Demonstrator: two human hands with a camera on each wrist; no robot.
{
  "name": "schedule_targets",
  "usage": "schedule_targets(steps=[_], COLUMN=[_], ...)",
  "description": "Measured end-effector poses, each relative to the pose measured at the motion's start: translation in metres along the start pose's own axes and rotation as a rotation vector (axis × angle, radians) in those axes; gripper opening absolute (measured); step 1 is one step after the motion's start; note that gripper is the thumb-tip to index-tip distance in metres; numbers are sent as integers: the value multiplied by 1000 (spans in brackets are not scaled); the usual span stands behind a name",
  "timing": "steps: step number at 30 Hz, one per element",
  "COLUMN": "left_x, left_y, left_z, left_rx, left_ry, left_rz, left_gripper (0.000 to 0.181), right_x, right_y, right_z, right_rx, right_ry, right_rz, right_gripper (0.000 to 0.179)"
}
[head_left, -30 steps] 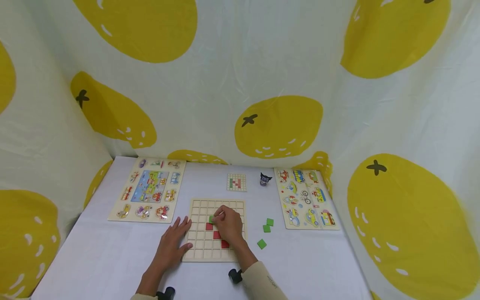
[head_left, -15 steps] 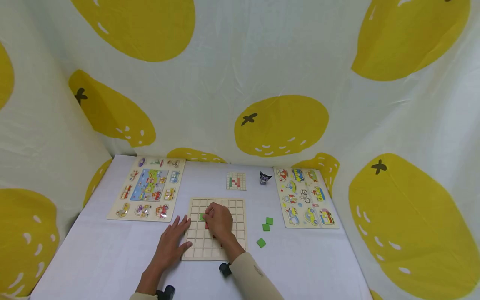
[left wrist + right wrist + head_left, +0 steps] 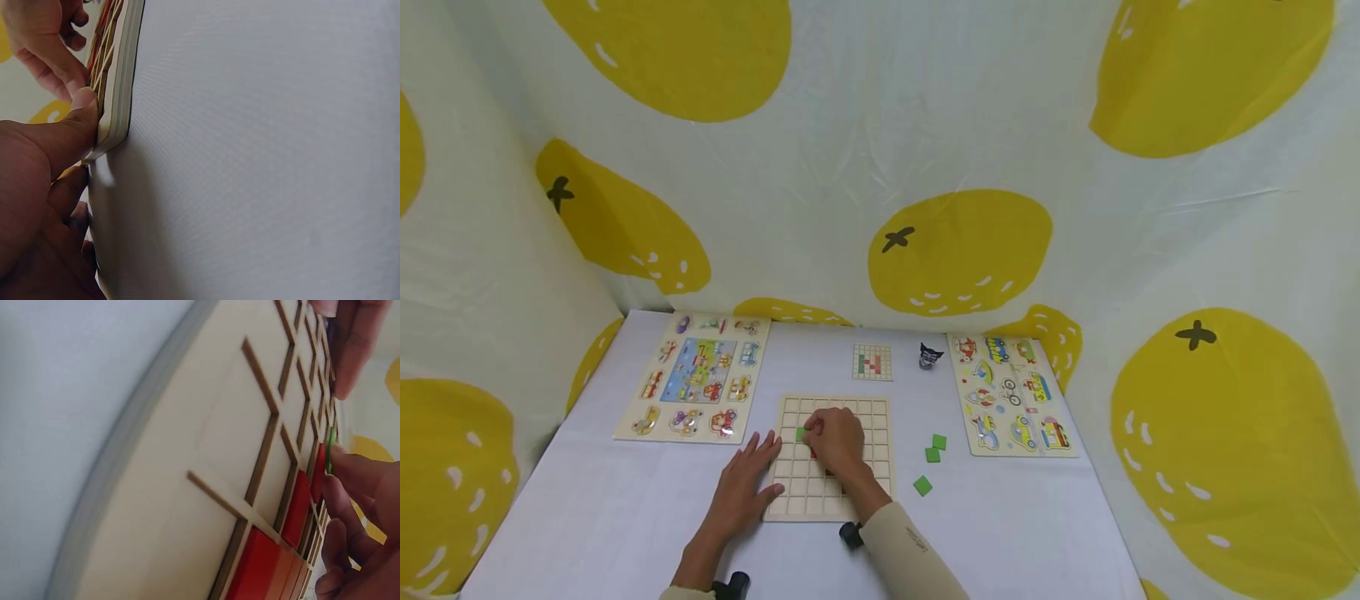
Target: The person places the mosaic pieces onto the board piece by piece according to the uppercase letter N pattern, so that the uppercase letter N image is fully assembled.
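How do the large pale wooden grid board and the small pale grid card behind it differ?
The board is much larger than the card. The left hand touches the board; no hand touches the card. The card shows several green squares; at the board, only one green tile is visible, pinched by the right hand. Both are pale, squarish grids.

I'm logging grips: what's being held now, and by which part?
The right hand pinches a green tile by its edge; the left hand touches the board.
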State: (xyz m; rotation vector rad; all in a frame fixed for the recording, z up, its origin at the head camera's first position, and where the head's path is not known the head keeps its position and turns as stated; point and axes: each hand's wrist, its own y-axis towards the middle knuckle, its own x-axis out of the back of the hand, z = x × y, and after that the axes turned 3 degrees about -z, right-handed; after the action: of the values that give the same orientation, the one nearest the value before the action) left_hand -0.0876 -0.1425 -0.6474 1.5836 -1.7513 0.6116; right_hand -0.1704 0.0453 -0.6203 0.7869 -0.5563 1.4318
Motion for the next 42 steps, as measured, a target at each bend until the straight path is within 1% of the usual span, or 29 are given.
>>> schedule_targets(steps=[2,4,6,9,12,16,20,23,27,32,36,42], left_x=[0,0,1,1,2,1,-1,-3,-3,-1,-1,-1], left_y=[0,0,0,0,0,-1,-2,-2,-1,-2,-2,-3], left_z=[0,0,-1,-1,-2,0,2,4,5,5,4,3], left_rx=[7,14,18,22,21,13,9,10,10,1,-8,-12], left_ry=[1,3,8,5,2,0,-6,-4,-3,-3,7,-1], left_rz=[7,15,19,22,17,2,2,3,1,2,-2,-3], left_gripper=[83,84,84,84,84,84,84,84,85,85,84,84], right_x=[6,14,22,33,44,64,84,97,112,125,129,127], right_y=[-3,-7,-11,-18,-24,-34,-49,-63,-84,-105,-112,-114], right_z=[0,1,0,-5,-16,-33,-53,-70,-90,-109,-117,-119], right_rx=[1,-18,-52,-106,-135,-185,-259,-315,-367,-422,-450,-427], right_ry=[12,41,82,139,183,207,213,203,166,97,40,12], right_rz=[9,16,13,-12,-54,-115,-159,-179,-209,-248,-240,-213], right_gripper=[12,14,15,15,16,18,21,23,25,29,32,31])
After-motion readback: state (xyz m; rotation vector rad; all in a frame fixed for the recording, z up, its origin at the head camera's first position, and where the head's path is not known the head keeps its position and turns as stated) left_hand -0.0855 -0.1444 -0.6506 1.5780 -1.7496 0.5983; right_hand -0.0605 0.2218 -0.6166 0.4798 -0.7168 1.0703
